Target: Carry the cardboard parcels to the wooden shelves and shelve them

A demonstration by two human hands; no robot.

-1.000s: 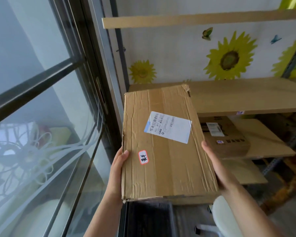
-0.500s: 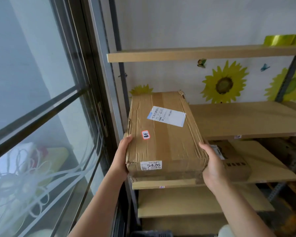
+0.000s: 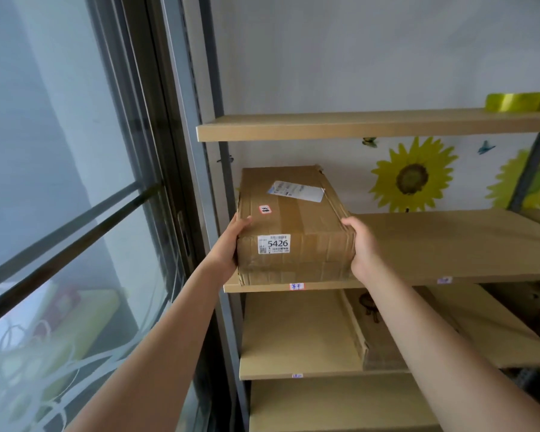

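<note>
You had the cardboard parcel (image 3: 293, 226) at the shelves and most of the way home. It lay flat on the middle wooden shelf (image 3: 449, 244), hard against the left end beside the grey upright (image 3: 228, 244), its long side running back toward the wall and its near face, the one with the white 5426 label (image 3: 274, 244), sitting just about at the shelf's front lip, perhaps a little over it. Your left hand (image 3: 231, 244) was wrapped round the near left corner, thumb on top and fingers curled down the side; your right hand (image 3: 360, 249) clasped the near right corner the same way. Both hands were closed on the box, neither one open or free.

So, judging by how things lay, the carrying for this parcel was done and the shelving nearly so: what seemed left was a last push inward, if you wanted it square to the edge, and then letting go. The shelf to the right of the box was bare (plenty of room for more). One shelf down, another brown parcel (image 3: 387, 332) already lay on its board (image 3: 293, 338), partly hidden behind your right forearm, so at least one other was put away. Whether more parcels waited elsewhere could not be told from here; none showed apart from these two.
</note>
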